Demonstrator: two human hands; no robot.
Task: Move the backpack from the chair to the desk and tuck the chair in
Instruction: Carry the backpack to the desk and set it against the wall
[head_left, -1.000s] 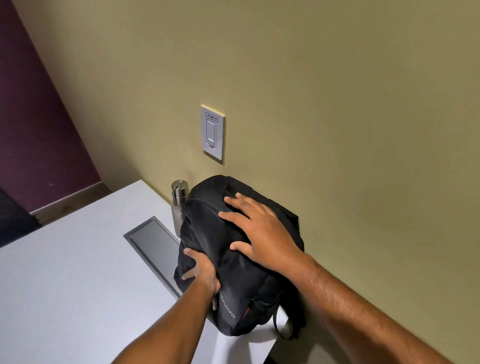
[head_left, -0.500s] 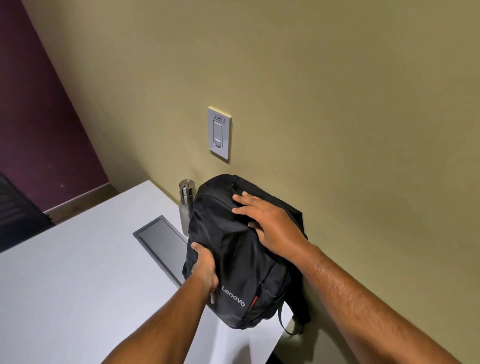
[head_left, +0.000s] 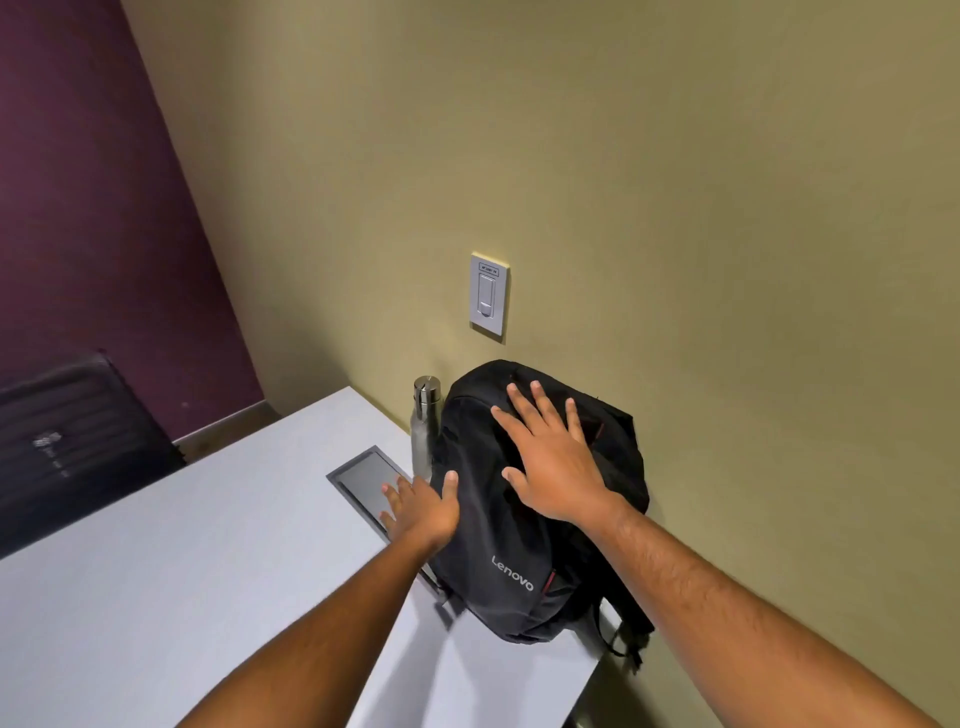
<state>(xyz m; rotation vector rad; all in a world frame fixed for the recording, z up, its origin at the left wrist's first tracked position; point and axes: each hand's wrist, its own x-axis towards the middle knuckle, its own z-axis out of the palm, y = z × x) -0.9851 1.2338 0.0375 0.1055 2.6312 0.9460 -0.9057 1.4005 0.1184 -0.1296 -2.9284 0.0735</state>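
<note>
Right hand spread flat on bag; left hand open, thumb touching its side. Bag upright on desk, against wall.

We see two bare forearms, no sleeves reaching the wrists. Our left hand and right hand wear no rings, watch or gloves.

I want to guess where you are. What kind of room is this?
Probably an office or study room: a white desk with a built-in panel, a wall switch, and a dark chair behind.
</note>
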